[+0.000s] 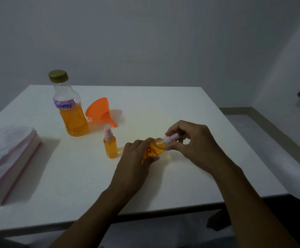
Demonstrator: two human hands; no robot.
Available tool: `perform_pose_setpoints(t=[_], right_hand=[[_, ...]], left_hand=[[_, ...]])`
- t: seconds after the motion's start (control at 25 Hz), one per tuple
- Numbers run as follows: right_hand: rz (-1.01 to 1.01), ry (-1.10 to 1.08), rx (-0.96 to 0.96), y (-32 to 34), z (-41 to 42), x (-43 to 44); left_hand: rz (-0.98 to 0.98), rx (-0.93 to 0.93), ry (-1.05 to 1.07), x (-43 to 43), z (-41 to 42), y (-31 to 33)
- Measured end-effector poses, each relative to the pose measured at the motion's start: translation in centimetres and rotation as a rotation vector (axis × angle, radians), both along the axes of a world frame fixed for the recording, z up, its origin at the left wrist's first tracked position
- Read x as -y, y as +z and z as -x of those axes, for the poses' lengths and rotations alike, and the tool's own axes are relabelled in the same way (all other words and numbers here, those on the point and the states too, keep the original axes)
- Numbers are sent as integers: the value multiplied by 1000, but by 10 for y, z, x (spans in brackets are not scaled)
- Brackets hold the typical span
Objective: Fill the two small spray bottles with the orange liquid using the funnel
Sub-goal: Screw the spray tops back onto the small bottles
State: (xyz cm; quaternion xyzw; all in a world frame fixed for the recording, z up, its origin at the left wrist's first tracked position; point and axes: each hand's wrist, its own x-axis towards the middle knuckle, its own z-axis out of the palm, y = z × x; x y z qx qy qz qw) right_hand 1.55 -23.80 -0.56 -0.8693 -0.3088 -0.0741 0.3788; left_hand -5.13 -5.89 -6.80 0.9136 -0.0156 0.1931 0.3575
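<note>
**Both hands on a tilted spray bottle at mid-table**

Two bare forearms reach in from the near edge of the white table [172, 108]. At their ends, the left hand [136, 154] is wrapped around the body of a small spray bottle [154, 149], which is full of orange liquid and leans with its top toward the right. The right hand [190, 140] pinches the bottle's pale pink spray head [170, 138] between thumb and fingers; the light is dim, so whether the head is fully seated on the neck is hard to say.

Just left of the left hand, a second small spray bottle [110, 144] stands upright on the table, also full of orange liquid and with its pink sprayer on. Behind it the orange funnel [101, 111] lies on its side, spout pointing toward the near right. Beside the funnel, to its left, stands the large bottle [70, 106] with a gold cap and a purple label reading "Spray", roughly half full of orange liquid. A stack of tissues [9, 158] lies at the table's left edge.
</note>
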Motion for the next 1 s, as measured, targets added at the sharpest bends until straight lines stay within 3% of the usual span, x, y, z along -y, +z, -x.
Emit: perform_pose_setpoints(t=[0.16,0.32,0.52,0.68,0.88,1.0], right_hand=[[28,-45,-71,1,-3,-1],[237,-173,-139,0,-9,3],[141,1,-126,-2,-3,16],[152,-125,-84,-2,-4,11],[103,-8,-56,-3,-1,12],[162,-164,-132,-3,-4,9]], left_hand=[[-36,14,-5,1,-2,-1],[-51,27,-30,3,-2,-1],[-71,36,-7,2,-6,-1],[-78,42,-18,2,-4,-2],[-108,52,-12,0,-5,-2],[-125,61,-34,0,-5,-1]])
